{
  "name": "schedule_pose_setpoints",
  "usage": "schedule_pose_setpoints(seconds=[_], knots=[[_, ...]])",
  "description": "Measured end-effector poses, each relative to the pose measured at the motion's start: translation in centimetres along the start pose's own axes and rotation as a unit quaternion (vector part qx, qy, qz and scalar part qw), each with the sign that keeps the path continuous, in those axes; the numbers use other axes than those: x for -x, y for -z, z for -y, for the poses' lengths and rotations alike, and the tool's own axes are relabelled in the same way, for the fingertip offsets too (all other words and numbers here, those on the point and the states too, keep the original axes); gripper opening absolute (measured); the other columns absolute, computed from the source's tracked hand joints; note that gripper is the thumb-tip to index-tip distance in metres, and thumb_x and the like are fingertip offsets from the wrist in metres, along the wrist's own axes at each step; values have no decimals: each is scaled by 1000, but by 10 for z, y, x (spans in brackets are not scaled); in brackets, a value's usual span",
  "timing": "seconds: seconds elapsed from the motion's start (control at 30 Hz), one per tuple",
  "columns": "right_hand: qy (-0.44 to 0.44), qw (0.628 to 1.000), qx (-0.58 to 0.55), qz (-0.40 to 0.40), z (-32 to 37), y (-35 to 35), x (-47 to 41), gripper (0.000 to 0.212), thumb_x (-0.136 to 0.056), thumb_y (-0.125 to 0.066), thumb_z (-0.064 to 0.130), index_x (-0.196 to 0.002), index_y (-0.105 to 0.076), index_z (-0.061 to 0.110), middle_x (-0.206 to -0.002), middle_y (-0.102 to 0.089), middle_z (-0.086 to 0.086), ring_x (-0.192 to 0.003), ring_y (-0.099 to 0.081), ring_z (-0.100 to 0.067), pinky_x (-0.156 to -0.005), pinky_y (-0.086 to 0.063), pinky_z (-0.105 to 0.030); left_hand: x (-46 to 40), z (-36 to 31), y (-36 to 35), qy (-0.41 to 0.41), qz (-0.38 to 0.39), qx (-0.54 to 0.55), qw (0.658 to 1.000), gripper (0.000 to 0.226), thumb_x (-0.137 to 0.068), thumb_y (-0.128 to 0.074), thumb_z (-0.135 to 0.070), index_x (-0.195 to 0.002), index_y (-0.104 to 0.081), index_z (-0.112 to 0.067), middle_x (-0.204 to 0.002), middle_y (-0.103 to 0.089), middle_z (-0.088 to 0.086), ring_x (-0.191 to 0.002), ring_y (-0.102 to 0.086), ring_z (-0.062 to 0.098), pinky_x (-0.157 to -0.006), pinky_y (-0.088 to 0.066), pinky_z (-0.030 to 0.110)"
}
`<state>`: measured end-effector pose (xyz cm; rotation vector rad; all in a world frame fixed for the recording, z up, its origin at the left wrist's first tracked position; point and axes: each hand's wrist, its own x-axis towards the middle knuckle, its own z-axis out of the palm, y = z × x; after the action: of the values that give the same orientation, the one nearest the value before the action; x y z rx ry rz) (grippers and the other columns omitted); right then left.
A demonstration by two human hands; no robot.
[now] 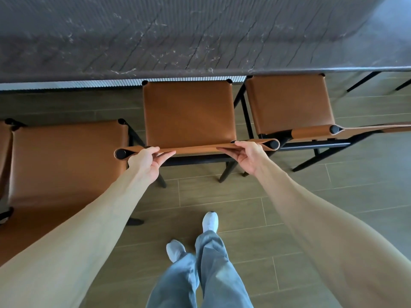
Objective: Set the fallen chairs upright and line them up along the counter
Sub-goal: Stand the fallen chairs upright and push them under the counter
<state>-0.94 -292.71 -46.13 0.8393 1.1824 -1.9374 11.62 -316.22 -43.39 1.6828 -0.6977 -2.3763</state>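
Left hand (148, 160): arm extended, fingers curled under, gripping the backrest (195, 148) of the middle chair (189, 112) | Right hand (246, 155): arm extended, gripping the same backrest | Middle chair: upright, seat front just under the desk (155, 41) edge, between two upright chairs.

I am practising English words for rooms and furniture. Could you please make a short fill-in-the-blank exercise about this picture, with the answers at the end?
1. Both hands, the left hand and the right hand, hold the backrest of the ____ chair.
2. The chair seats are brown and the chair legs are ____.
3. The middle chair stands upright with its front edge at the dark ____.
4. The person wears white ____.

Answers: middle; black; counter; shoes
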Motion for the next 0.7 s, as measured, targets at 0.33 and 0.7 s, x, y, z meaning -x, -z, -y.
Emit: schedule_pose_setpoints(seconds=[0.33, 0.7], knots=[[22, 998, 43, -37, -5, -30, -19, 35, -101, -42, -1, -135, -46, -8, -105, -71, -36, -86, -74, -49, -71, -64, -51, -17, -18, -15, -12, -22, -14, 1000, 31, -91, -55, 18, -118, -54, 3, -128, -55, 30, -104, -65, 48, -83, -59, 60], [-3, 1000, 22, -20, -8, -48, -21, 40, -98, -46, -12, -137, -44, -4, -128, -59, -34, -101, -69, -54, -76, -63, -55, -21, -9, -25, 20, 13, -18, 1000, 45, -95, -48, 18, -135, -47, -2, -138, -49, 26, -123, -56, 47, -83, -57, 63]])
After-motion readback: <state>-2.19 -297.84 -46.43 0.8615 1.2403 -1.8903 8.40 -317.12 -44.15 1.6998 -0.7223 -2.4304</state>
